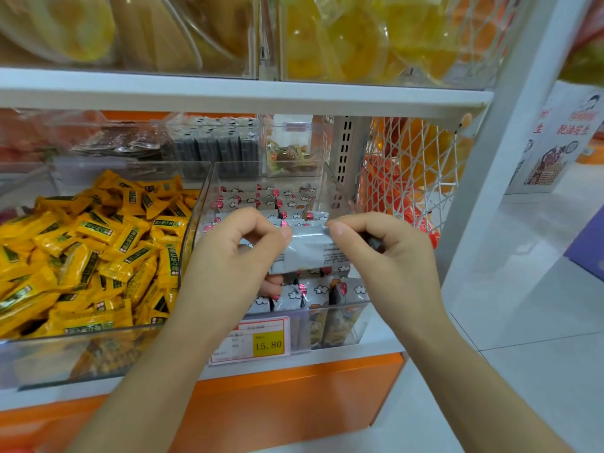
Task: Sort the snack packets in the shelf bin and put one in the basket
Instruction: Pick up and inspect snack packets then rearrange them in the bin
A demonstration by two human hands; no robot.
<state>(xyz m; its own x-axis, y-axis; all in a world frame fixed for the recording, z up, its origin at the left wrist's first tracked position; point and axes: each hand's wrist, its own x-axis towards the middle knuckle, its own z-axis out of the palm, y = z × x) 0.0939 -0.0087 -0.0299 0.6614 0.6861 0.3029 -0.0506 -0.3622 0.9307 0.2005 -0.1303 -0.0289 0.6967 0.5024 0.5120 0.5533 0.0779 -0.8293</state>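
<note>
Head view: over the open-topped clear bin (334,188), hemmed between heaped yellow packets (85,250) and white mesh (408,178), the left hand (235,253) and right hand (387,253) each pinch a top corner of one silver snack packet (310,253), fingers curled.

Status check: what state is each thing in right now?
white snack packet: held level, above the others
left hand: pinching its left end
right hand: pinching its right end
clear bin: open-topped, packets standing in rows
yellow packets: heaped loose in next bin
</note>
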